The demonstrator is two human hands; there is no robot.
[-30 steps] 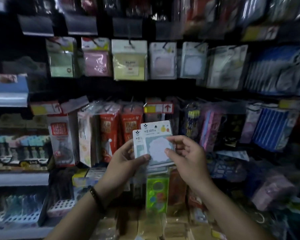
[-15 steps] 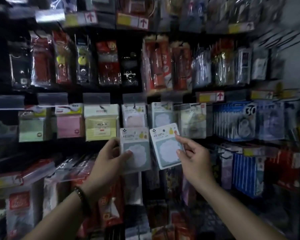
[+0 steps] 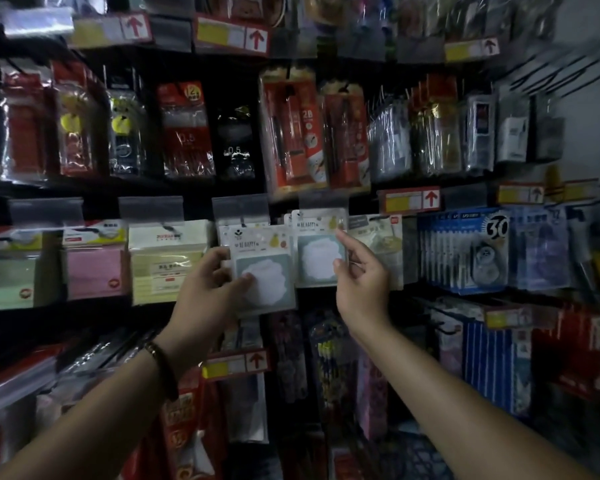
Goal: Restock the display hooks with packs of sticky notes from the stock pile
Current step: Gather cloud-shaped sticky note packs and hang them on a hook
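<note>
Forearms rise from the bottom of the view, the left wearing a dark beaded bracelet (image 3: pixel 161 368). The left hand (image 3: pixel 207 289) grips a clear-wrapped pack of white cloud-shaped sticky notes (image 3: pixel 265 271), thumb across the front and fingers behind. It holds the pack low on its left side, probably so the header card stays free to meet a hook. The right hand (image 3: pixel 361 275) pinches the right edge of a second matching pack (image 3: pixel 321 251) between forefinger and thumb, its other fingers loosely curled. That light grip seems meant to steady the pack square while its top sits at the peg. Whether it is already threaded cannot be told, since the hooks themselves are lost in shadow. Both packs sit side by side, edges just beside each other, under the clear plastic label flaps (image 3: pixel 239 207). To the left hang a pale yellow block of notes (image 3: pixel 168 261) and a pink one (image 3: pixel 96 268); to the right, blue carded packs (image 3: pixel 465 251). No stock pile shows.
</note>
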